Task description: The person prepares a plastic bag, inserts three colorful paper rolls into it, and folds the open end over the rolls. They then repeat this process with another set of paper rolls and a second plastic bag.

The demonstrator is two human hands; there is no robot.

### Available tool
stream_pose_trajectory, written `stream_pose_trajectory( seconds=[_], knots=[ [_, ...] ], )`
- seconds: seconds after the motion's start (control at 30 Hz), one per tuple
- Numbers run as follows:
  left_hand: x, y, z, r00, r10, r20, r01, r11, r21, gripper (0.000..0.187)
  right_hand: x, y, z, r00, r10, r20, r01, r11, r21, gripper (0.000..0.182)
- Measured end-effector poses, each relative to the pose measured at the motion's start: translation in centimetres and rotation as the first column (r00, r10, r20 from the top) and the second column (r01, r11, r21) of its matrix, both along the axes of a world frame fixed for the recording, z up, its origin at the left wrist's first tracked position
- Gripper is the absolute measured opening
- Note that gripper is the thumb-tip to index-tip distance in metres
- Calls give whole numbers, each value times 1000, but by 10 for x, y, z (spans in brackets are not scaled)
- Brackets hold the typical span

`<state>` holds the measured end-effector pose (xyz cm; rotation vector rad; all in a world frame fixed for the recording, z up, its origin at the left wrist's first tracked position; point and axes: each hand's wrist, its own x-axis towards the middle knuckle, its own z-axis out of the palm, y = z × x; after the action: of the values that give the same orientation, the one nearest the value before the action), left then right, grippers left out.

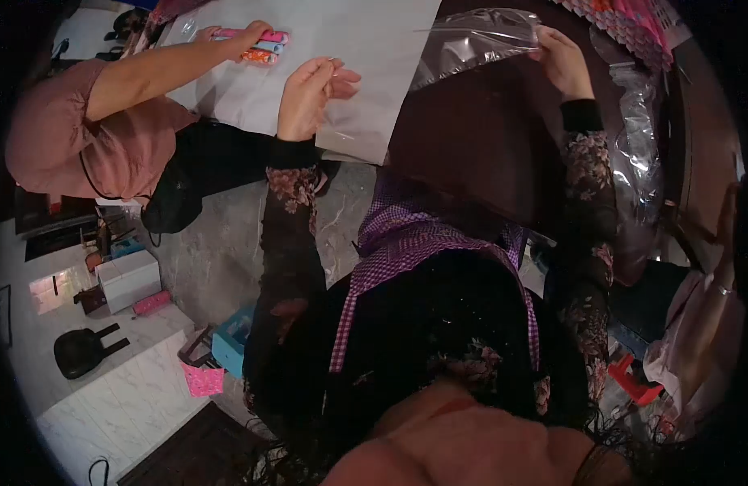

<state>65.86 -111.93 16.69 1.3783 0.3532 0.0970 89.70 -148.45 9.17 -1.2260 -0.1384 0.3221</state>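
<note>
My right hand [562, 61] pinches the right end of a clear plastic bag [475, 44]. The bag stretches leftward from my fingers, over the dark table and up to the white sheet's edge. My left hand [309, 93] is raised above the white sheet [370, 49], thumb and forefinger pressed together and the other fingers loosely bent. Something tiny and pale shows at its fingertips, too small to make out. Left of this hand, a co-worker's hand [256, 36] rests on several colourful rolled pieces [262, 55] lying on the white surface.
The co-worker [119, 138] in a pink top stands at the left. More clear plastic bags [637, 130] lie along the right side of the dark brown table [479, 146]. Pink patterned material [625, 20] is at the top right. Another person's arm [714, 316] shows at the right edge.
</note>
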Motion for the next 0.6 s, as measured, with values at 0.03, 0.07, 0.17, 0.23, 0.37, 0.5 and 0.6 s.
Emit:
stream_pose_trajectory(
  seconds=[0.03, 0.07, 0.17, 0.23, 0.37, 0.5, 0.6],
  knots=[
    [10, 8, -1, 996, -90, 19, 88, 992, 87, 26, 8, -10, 1, 1000, -4, 9, 4, 999, 45, 14],
    [20, 13, -2, 983, -181, 29, 173, 969, 176, 27, 22, -29, -4, 1000, -9, 19, 7, 996, 90, 15],
    [44, 28, -5, 910, -408, -77, 401, 814, 421, 25, 60, -71, -9, 997, 52, 51, -60, 984, 170, 17],
    [51, 25, -5, 811, -526, -257, 571, 615, 544, 26, 62, -82, 14, 984, -176, -28, 178, 979, 98, 22],
    [64, 53, -31, 729, -621, -289, 660, 525, 538, 29, 105, -117, 61, 948, 227, 221, -246, 967, 62, 34],
    [71, 75, -36, 697, -610, -377, 716, 574, 397, 32, 131, -140, 63, 841, 476, 256, -462, 879, -116, 40],
    [67, 81, -47, 660, -681, -317, 748, 560, 355, 37, 73, -75, 85, 865, 436, 250, -427, 900, -90, 40]
  ],
)
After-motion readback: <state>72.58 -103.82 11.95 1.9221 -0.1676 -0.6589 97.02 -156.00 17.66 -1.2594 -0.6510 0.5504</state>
